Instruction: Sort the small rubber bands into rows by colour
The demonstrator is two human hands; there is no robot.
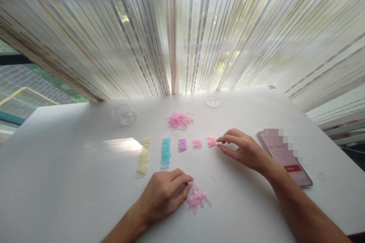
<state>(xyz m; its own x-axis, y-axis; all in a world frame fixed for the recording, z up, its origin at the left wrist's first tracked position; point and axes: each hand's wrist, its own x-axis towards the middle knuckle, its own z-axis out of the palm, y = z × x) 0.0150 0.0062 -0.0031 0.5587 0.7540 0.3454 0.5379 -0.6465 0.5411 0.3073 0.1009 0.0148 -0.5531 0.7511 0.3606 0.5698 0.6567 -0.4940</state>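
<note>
On the left of the counter (85, 205), some clear cups (124, 115) are being kept far back, maybe so that room is being left in front. Next, a long yellow row (143, 158) of tiny strips is being shown, then a long blue row (165, 153). The colors are being kept apart, it seems, so that they are not being mixed up.

In front of these, the left hand (167, 193) is being rested low. Its finger and thumb are being held nearly together at the edge of some loose pink strips (198, 197); whether a strip is being pinched cannot be told. Farther back, a big pink pile (180, 120) is being left messy, out of the way of the rows.

Then three short rows are being lined up: a purple row (182, 145), a light pink row (197, 144) and a bright pink row (211, 142). Behind them a clear dish (213, 101) is being kept. By the bright pink row's right end, the right hand (245, 150) is being held with a narrow gap at the fingertips, perhaps for small, careful work; whether a strip is being gripped cannot be told. Last, a phone (285, 159) is being left face up, likely so that its screen is being seen easily.
</note>
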